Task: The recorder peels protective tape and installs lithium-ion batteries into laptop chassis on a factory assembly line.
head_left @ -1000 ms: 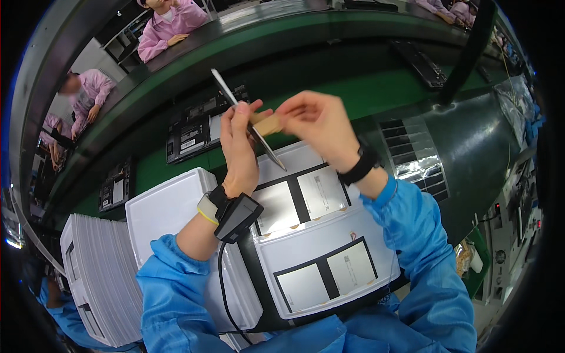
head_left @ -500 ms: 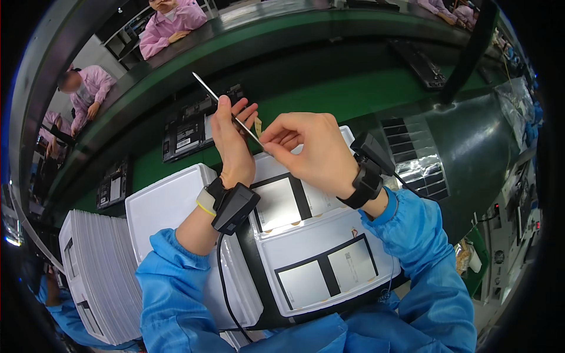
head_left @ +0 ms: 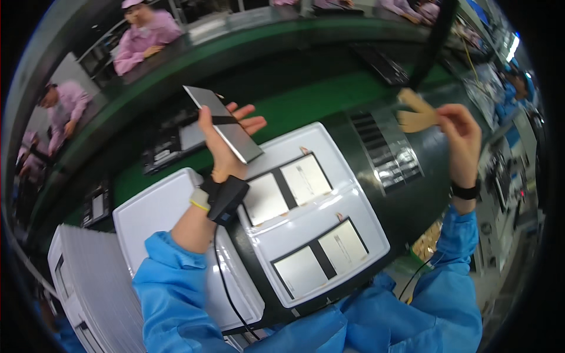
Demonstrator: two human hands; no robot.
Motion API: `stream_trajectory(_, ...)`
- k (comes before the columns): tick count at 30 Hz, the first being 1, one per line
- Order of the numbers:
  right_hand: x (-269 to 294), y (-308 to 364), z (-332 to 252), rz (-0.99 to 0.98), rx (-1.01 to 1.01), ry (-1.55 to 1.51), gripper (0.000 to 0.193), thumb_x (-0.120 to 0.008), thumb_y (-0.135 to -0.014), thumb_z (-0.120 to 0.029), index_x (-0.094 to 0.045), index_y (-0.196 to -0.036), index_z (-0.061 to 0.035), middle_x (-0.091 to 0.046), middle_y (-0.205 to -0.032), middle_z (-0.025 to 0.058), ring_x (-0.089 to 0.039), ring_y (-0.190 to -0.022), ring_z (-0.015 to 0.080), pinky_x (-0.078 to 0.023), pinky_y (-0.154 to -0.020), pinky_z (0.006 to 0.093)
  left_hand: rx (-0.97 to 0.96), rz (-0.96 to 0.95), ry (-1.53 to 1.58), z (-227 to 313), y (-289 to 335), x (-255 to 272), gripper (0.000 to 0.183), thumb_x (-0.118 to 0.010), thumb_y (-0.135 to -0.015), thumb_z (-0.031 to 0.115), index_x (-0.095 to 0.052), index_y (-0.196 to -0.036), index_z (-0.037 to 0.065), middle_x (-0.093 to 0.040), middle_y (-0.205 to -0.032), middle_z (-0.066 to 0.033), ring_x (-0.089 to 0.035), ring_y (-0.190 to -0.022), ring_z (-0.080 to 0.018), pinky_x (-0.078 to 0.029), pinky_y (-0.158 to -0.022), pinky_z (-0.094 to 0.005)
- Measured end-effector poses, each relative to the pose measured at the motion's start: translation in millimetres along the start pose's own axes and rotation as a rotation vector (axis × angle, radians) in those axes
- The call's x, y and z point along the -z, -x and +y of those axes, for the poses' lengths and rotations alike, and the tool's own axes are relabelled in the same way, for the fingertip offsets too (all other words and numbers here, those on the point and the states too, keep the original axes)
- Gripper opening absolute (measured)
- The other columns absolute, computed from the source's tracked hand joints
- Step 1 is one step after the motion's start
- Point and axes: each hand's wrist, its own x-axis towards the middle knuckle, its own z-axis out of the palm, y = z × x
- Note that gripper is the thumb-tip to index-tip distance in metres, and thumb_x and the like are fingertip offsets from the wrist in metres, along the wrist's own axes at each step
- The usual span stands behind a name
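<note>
My left hand [head_left: 222, 154] grips a flat silver battery pack [head_left: 240, 141] with a black band across its middle, thumb on one side and the other fingers spread behind it. The pack is tilted above the far left edge of a white plastic tray [head_left: 376, 232]. Out to the right, my right hand [head_left: 464, 132] pinches a forked piece of tan peel-off paper [head_left: 419, 116] in its fingertips, apart from the pack. Two similar battery packs lie in the tray, a near one [head_left: 300, 275] and a far one [head_left: 265, 197].
A tall stack of white trays [head_left: 88, 282] stands at the left, beside another white tray [head_left: 153, 206]. Open black laptop bases [head_left: 162, 150] lie on the green bench beyond. A sheet with black strips [head_left: 385, 150] is right of the tray; a container of tan scraps [head_left: 426, 241] sits lower right.
My right hand has moved away from the pack to the right, carrying the tan paper. The pack has turned in my left hand, so its broad silver face now shows.
</note>
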Motion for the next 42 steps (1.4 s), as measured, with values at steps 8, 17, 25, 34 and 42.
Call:
stream_trajectory(8,232.9,167.4,141.3,0.253,-0.524,0.535,0.019,-0.067,-0.088,-0.009,-0.073,-0.105,-0.0027,-0.072,-0.087,0.0039,-0.066,-0.079,0.0096,-0.052,-0.075,0.0255,0.062,-0.159,-0.098,13.3,-4.3,2.0,0.084,-0.032,-0.098,0.067,-0.046,-0.141,-0.003,-0.06,-0.128,-0.0286,-0.068,-0.1,-0.0376,-0.052,-0.098,-0.047)
stream_trajectory(17,155.0,168.2,115.5,0.199,-0.436,0.782,0.023,-0.07,-0.089,-0.012,-0.072,-0.111,-0.0036,-0.075,-0.105,0.0091,-0.071,-0.094,0.0202,-0.054,-0.085,0.0302,-0.182,-0.41,-0.594,-8.5,18.9,-16.3,0.084,-0.036,-0.098,0.067,-0.045,-0.142,-0.004,-0.065,-0.122,-0.02,-0.07,-0.084,-0.0225,-0.054,-0.084,-0.0363)
stream_trajectory(25,-64.2,51.5,1.8,-0.248,-0.022,-0.362,0.031,-0.074,-0.093,-0.014,-0.068,-0.118,0.0015,-0.071,-0.104,0.0103,-0.07,-0.089,0.0132,-0.057,-0.077,0.0264,-0.633,-0.834,-1.439,-18.1,69.3,-73.9,0.099,-0.094,-0.061,0.042,-0.051,-0.136,-0.005,-0.066,-0.115,-0.0219,-0.069,-0.101,-0.0336,-0.057,-0.088,-0.0388)
stream_trajectory(34,-118.3,27.4,-6.8,-0.21,0.09,-0.234,0.023,-0.076,-0.084,-0.001,-0.068,-0.105,-0.0002,-0.066,-0.09,0.0084,-0.067,-0.071,0.013,-0.055,-0.063,0.0251,-0.863,-0.777,-1.667,-16.3,68.2,-70.1,0.098,-0.092,-0.063,0.048,-0.053,-0.137,-0.002,-0.066,-0.105,-0.0158,-0.068,-0.091,-0.029,-0.056,-0.078,-0.0364)
stream_trajectory(42,-105.8,5.1,4.1,-0.157,0.221,-0.277,0.011,-0.075,-0.081,-0.001,-0.068,-0.09,-0.0003,-0.065,-0.082,0.0073,-0.063,-0.065,0.0161,-0.051,-0.06,0.0284,-0.952,-0.759,-1.781,-14.6,63.1,-92.2,0.098,-0.094,-0.062,0.038,-0.049,-0.14,-0.002,-0.066,-0.117,-0.0179,-0.067,-0.098,-0.0322,-0.056,-0.085,-0.0397)
